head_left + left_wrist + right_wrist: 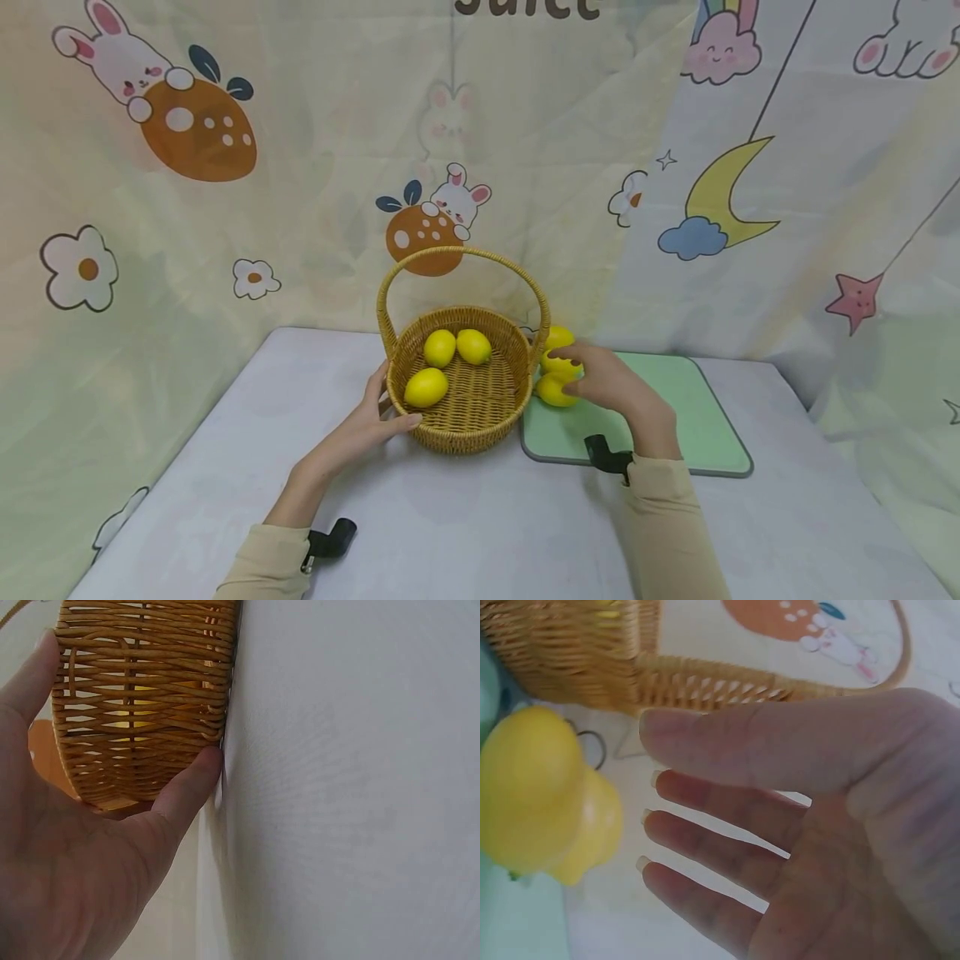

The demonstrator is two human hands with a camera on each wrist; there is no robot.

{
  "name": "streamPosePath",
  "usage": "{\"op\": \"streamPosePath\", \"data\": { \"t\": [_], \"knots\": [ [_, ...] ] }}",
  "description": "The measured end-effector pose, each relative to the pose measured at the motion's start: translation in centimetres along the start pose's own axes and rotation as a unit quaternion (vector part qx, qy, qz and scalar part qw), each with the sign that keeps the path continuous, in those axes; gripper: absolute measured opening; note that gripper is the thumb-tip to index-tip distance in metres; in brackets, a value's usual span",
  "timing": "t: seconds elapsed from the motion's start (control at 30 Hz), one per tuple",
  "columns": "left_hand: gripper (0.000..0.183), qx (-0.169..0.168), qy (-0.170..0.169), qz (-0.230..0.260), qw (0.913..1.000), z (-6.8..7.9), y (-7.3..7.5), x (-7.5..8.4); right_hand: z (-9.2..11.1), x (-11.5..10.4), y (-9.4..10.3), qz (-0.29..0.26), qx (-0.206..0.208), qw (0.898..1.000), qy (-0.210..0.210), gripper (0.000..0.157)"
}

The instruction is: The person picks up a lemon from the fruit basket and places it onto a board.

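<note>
A woven basket (462, 442) with a tall hoop handle stands mid-table, holding three yellow lemons (426, 388). My left hand (367, 422) rests against its left side, thumb and fingers spread along the wicker wall (142, 697). To the right, three more lemons (555, 390) sit in a row at the left end of a green cutting board (637, 433). Over them hovers my right hand (618, 385), fingers slightly bent and spread. Nothing is in its grasp in the right wrist view, where the nearest lemon (529, 787) lies a gap away from the fingertips (652, 817).
The white tabletop (465, 533) extends in front of the basket and board. Behind them hangs a printed cloth (322, 208) with rabbits, flowers and a moon. The basket's handle (463, 250) arches high close to my right hand's left side.
</note>
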State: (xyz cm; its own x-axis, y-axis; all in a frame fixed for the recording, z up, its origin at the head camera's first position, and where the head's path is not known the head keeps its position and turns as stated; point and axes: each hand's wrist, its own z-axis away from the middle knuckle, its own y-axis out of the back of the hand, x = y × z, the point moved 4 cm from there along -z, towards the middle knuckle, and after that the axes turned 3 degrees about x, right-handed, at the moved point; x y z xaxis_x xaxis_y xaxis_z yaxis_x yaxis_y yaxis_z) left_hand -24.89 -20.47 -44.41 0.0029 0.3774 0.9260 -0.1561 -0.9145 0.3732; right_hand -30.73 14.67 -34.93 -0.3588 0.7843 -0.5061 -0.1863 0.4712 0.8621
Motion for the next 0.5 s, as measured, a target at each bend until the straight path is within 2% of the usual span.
{"op": "streamPosePath", "data": {
  "t": [0.2,0.5],
  "knots": [
    [0.107,0.000,0.001,0.003,1.0000,0.0,0.0,-0.1,0.6,-1.8,0.6,-0.004,0.000,1.000,0.006,0.053],
    [0.107,0.000,0.004,0.004,1.0000,-0.1,0.0,-0.2,0.9,-5.2,0.2,-0.001,0.013,0.996,0.087,0.050]
  ]
}}
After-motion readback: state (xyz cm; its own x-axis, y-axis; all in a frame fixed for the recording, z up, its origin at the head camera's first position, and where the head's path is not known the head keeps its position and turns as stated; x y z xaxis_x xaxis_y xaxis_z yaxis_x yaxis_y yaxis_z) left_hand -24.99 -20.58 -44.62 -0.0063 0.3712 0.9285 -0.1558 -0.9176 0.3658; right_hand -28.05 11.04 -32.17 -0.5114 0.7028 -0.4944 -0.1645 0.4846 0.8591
